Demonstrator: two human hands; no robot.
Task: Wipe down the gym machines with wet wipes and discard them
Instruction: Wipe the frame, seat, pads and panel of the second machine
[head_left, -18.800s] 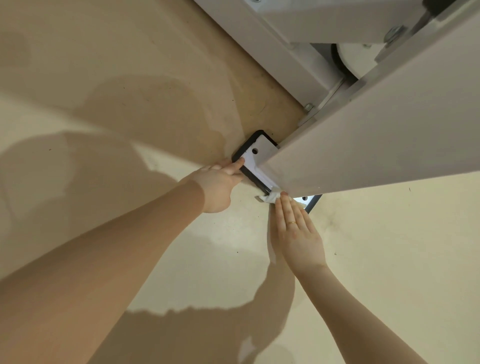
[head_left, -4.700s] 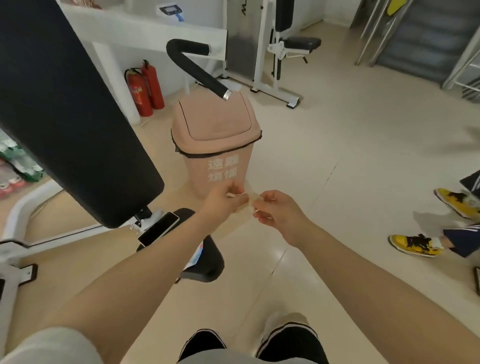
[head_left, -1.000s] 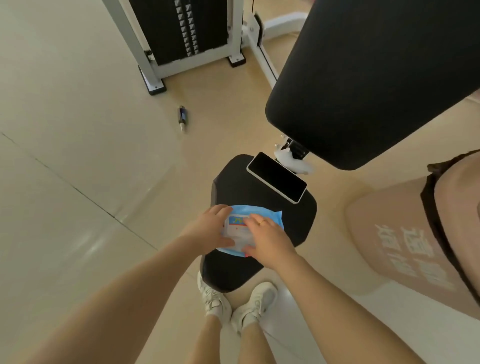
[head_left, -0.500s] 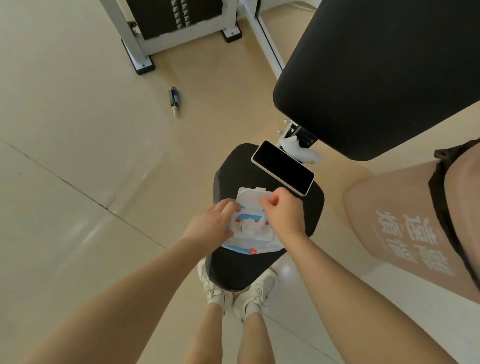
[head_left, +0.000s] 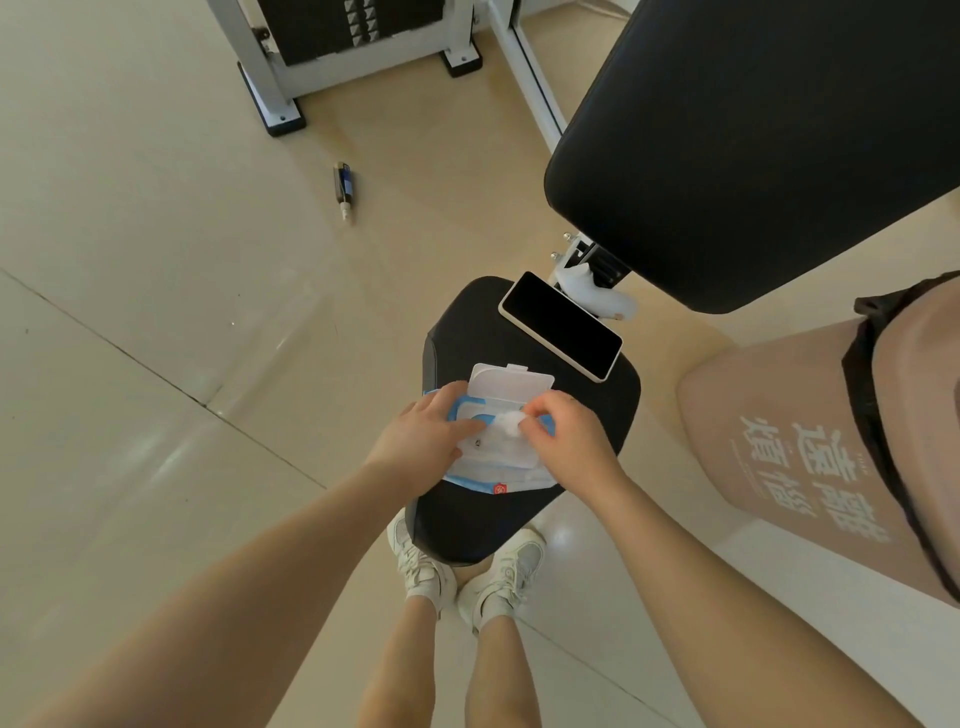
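Seat (head_left: 530, 509): matte black, plain.
Back pad (head_left: 753, 145): black, same plain finish as the seat.
Pack (head_left: 493, 467): on the seat; white with blue borders, one small red mark at its near edge.
Lid (head_left: 511, 383): white, unpatterned.
Wipe (head_left: 508, 427): white.
Phone (head_left: 561, 325): on the seat's far corner; black screen, pale cream rim.
Bin (head_left: 810, 457): right of the seat; dusty pink with white characters, black liner at its rim.
Frame (head_left: 270, 67): white bars with black feet, black weight plates between them.
Floor (head_left: 130, 415): beige tiles with thin dark joints; a tan strip lies beyond the seat.
Shoes (head_left: 426, 571): white.
Small tube (head_left: 343, 188): on the floor left of the seat; dark with a blue band and white tip.
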